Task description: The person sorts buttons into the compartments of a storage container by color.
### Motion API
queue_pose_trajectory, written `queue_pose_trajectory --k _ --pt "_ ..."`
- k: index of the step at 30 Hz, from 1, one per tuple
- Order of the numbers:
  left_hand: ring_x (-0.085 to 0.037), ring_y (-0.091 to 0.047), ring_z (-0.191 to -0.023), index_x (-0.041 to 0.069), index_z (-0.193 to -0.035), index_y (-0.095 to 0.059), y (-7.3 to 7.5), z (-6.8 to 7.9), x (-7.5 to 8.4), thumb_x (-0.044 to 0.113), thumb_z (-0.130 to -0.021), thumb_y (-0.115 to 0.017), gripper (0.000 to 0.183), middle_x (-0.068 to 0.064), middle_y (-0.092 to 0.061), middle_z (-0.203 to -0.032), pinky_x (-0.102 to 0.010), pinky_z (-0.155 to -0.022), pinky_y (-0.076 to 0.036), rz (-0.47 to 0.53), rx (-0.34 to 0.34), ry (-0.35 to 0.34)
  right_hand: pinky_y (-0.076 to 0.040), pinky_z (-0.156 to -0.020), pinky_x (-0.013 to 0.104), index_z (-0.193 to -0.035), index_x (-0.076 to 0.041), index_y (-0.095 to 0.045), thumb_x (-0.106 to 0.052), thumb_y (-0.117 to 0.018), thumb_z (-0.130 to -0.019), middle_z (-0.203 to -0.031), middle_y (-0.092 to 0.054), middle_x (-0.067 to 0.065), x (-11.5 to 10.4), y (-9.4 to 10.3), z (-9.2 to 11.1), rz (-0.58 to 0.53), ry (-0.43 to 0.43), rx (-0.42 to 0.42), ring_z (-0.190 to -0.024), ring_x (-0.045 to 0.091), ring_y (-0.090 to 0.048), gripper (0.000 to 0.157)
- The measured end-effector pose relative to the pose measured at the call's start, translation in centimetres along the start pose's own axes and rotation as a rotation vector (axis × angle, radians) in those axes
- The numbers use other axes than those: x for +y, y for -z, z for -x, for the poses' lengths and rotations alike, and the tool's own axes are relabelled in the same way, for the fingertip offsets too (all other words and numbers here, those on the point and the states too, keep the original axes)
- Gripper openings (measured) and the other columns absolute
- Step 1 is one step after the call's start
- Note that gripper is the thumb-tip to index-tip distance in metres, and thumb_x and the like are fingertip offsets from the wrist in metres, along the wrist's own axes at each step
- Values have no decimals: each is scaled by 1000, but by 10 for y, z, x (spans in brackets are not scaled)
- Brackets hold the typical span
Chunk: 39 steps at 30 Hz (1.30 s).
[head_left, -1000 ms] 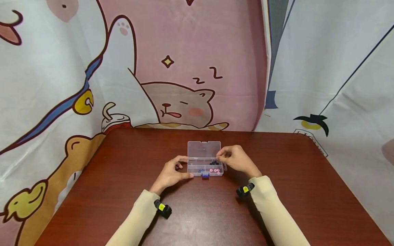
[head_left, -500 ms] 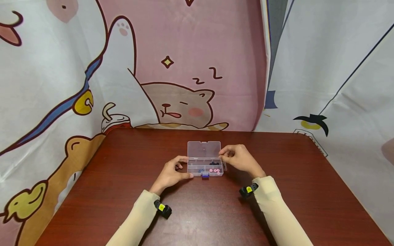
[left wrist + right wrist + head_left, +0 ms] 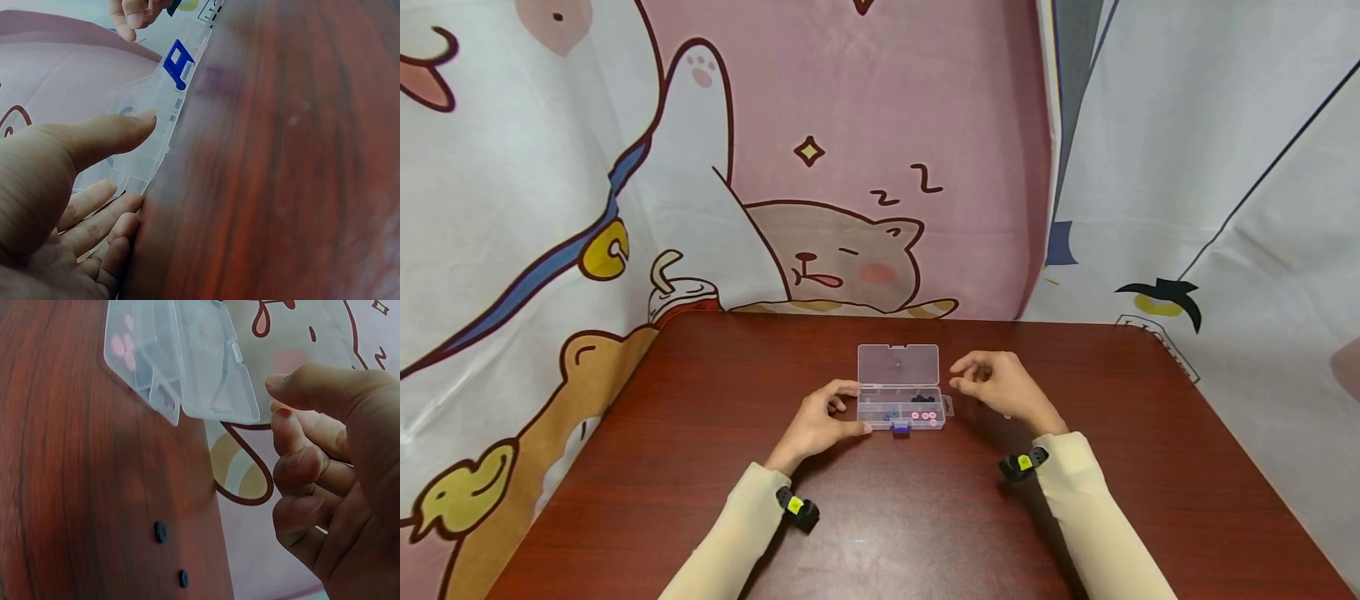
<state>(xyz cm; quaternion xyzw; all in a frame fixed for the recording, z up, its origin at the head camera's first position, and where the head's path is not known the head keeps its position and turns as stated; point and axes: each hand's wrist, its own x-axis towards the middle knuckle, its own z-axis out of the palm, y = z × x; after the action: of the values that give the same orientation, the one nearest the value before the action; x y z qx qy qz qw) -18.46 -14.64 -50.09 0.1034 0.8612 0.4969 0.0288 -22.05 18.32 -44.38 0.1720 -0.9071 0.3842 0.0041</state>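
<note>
A clear plastic compartment box (image 3: 880, 408) with a blue latch (image 3: 900, 428) stands on the table, its lid (image 3: 898, 365) raised at the back. Pink buttons (image 3: 925, 415), dark buttons (image 3: 922, 398) and small blue pieces (image 3: 891, 415) lie in separate compartments. My left hand (image 3: 817, 423) holds the box's left end, thumb at the front corner and index finger farther back. Off the box's right side, my right hand (image 3: 1000, 387) hovers with fingers loosely bent and nothing visible between them. Two dark buttons (image 3: 161, 532) (image 3: 183, 579) lie on the table in the right wrist view.
The brown table (image 3: 865, 517) reaches back to a hanging cloth (image 3: 850, 100) printed with cartoon animals. A clear hanging tab (image 3: 948, 406) sticks out from the box's right end. A small pink piece (image 3: 1007, 416) shows below my right hand.
My right hand has drawn away to the right from the box's right end, uncovering the tab. A small pink piece now shows below it. My left hand and the box stay put.
</note>
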Motion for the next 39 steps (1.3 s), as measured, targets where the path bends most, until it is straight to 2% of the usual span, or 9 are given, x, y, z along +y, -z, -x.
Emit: queue_pose_trajectory --k 8,13,20,26,39 --pt "-18 -56 -99 21 -131 -65 -1 0 2 26 -73 -94 65 2 -69 -126 -34 -85 -47 -5 2 6 -48 -42 30 -106 -10 -74 -22 -79 -91 -80 -64 5 12 9 9 -27 -71 -17 -59 17 -55 19" --pt "-18 -57 -98 21 -131 -65 -1 0 2 26 -73 -94 65 2 -69 -126 -34 -86 -47 -6 3 7 -53 -47 32 -107 -8 -73 -22 -79 -92 -79 -64 5 22 14 13 -23 -73 -17 -60 18 -57 21" --pt "-18 -56 -98 20 -130 -65 -1 -1 0 26 -73 -95 65 1 -69 -126 -34 -85 -47 -4 4 3 -53 -55 29 -105 -8 -73 -20 -78 -92 -77 -64 4 36 19 22 -3 -72 -12 -60 22 -62 19" --pt "-17 -56 -98 19 -130 -65 -1 -1 0 26 -73 -94 65 1 -69 -126 -34 -84 -47 -3 8 4 -49 -60 25 -104 -8 -74 -18 -78 -92 -75 -65 1 48 23 31 35 -56 -6 -63 15 -60 15" --pt "-18 -57 -99 19 -131 -65 0 0 1 23 -73 -94 65 1 -69 -126 -34 -85 -47 -4 2 4 -46 -58 24 -102 -10 -76 -18 -78 -92 -76 -64 -1 69 25 49 72 -80 -5 -62 8 -54 13"
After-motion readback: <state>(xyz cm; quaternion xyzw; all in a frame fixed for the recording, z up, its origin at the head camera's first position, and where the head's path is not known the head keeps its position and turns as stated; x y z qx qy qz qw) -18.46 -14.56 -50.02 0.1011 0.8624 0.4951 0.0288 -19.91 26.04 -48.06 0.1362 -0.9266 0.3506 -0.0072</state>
